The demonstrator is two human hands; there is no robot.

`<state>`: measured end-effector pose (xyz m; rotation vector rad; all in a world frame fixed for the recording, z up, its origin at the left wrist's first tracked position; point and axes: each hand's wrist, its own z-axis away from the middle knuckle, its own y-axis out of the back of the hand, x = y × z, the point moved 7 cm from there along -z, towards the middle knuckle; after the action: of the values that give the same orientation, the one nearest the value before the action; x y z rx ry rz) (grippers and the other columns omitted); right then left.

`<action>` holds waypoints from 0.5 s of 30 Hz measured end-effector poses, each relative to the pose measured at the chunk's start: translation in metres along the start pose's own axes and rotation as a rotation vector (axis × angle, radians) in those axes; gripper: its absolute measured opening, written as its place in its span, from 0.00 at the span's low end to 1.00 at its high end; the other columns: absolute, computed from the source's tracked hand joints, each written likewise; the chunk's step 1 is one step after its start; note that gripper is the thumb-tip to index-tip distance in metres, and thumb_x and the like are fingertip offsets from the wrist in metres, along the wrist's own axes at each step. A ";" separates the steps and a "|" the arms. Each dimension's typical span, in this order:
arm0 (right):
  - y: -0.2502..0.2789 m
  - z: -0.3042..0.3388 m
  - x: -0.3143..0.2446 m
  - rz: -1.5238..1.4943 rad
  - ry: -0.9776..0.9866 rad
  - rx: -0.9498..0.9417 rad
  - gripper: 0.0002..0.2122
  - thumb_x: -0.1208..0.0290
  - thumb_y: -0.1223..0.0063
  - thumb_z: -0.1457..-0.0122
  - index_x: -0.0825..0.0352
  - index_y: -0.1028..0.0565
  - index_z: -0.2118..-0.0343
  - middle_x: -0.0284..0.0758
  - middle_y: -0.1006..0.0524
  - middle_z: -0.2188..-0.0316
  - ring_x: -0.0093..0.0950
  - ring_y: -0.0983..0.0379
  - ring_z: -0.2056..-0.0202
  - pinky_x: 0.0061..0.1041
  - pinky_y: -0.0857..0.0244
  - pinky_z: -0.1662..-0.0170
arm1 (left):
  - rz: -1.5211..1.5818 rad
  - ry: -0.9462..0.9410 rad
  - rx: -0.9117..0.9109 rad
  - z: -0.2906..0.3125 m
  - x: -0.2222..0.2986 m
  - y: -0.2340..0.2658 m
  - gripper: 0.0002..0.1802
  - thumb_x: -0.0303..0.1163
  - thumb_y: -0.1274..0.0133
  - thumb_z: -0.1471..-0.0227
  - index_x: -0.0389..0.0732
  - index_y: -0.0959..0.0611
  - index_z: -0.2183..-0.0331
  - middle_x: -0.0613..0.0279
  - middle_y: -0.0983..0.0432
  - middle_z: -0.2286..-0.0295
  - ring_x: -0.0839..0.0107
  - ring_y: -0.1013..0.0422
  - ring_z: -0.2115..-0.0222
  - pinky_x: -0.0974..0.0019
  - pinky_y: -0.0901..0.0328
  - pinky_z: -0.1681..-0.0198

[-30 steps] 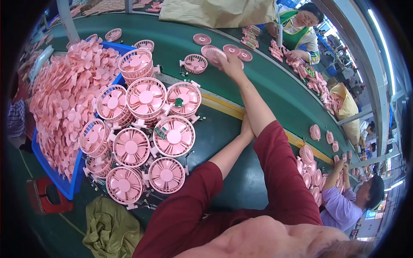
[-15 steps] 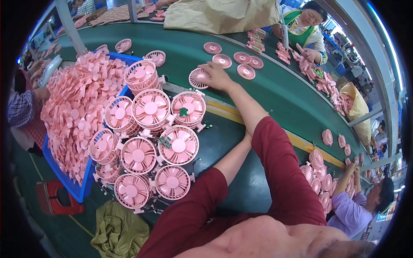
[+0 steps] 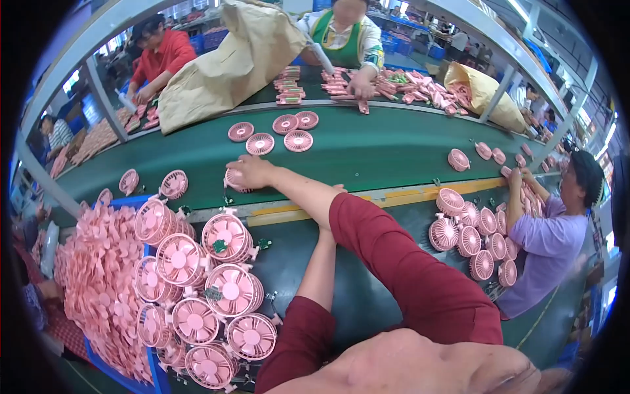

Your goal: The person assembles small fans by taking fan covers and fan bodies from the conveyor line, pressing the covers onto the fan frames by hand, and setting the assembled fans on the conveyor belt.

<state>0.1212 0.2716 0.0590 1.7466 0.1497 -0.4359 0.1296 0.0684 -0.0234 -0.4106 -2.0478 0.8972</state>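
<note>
My right arm reaches across my left forearm to the green conveyor belt. The fingers of my right hand are closed over a pink round fan grille at the belt's near edge, covering much of it. My left hand is almost wholly hidden behind my right forearm; only a small bit shows near the yellow edge strip, so its fingers cannot be read. Just below the held grille stand stacked pink fan housings with blades inside, some with small green circuit boards on top or beside them.
Several loose grilles lie farther on the belt. A blue bin heaped with pink fan blades is at left. More fan housings stand right, beside a co-worker in purple. Across the belt, people handle pink parts near a brown sack.
The whole view has swung, bringing more of the right side and far bench into sight. My right hand stays at the grille and now covers more of it.
</note>
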 end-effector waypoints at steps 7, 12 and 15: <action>0.029 0.018 0.003 0.031 -0.023 -0.037 0.37 0.48 0.38 0.54 0.57 0.36 0.41 0.50 0.34 0.46 0.48 0.36 0.46 0.40 0.39 0.44 | 0.226 0.163 -0.040 0.005 -0.007 -0.008 0.13 0.33 0.52 0.41 0.39 0.26 0.55 0.64 0.26 0.60 0.71 0.31 0.59 0.68 0.37 0.52; 0.093 0.061 0.004 -0.450 0.011 0.197 0.33 0.55 0.39 0.52 0.59 0.34 0.42 0.46 0.28 0.51 0.43 0.31 0.50 0.35 0.37 0.47 | -0.918 -0.035 0.254 0.004 0.032 0.028 0.25 0.39 0.46 0.46 0.36 0.30 0.50 0.53 0.30 0.50 0.63 0.30 0.54 0.64 0.34 0.53; 0.126 0.130 0.039 -0.382 0.050 0.577 0.31 0.60 0.39 0.50 0.65 0.34 0.44 0.48 0.26 0.53 0.39 0.28 0.53 0.33 0.35 0.49 | -0.319 0.012 0.418 0.001 0.047 0.000 0.21 0.40 0.58 0.36 0.40 0.38 0.46 0.56 0.35 0.48 0.65 0.30 0.55 0.64 0.33 0.54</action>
<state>0.1716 0.1125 0.1387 2.3055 0.4312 -0.7685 0.1012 0.0950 0.0027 0.1342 -1.7851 1.0811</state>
